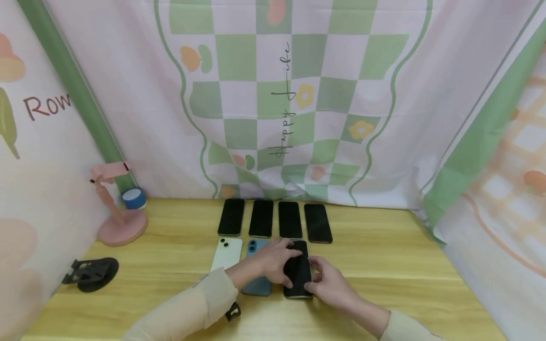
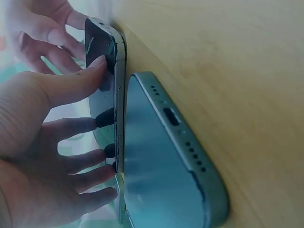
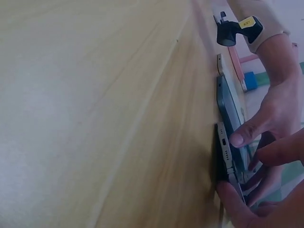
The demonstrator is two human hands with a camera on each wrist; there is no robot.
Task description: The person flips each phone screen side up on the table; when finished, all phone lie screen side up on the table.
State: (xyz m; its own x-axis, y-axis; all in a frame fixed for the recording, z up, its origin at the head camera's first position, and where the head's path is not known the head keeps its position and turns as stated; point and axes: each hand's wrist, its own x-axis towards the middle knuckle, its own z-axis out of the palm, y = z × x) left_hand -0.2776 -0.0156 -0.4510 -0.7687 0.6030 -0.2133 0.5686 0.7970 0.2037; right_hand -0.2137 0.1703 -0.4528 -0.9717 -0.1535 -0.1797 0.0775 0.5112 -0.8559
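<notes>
The person's left hand (image 1: 275,261) is spread over a black-screened smartphone (image 1: 301,274), fingertips touching the glass, while the right hand (image 1: 332,285) has its thumb and fingers bent at the phone's right edge; whether they pinch it, I can't tell. That phone is at the right end of the near row on the wooden table (image 1: 384,265), just beside a blue smartphone (image 1: 258,286) lying face down, with a white two-camera smartphone (image 1: 226,255) further left. Behind them sit four dark-screened smartphones (image 1: 261,219). Off to the left I see a pink stand (image 1: 123,228) and a black folding stand (image 1: 99,275)
</notes>
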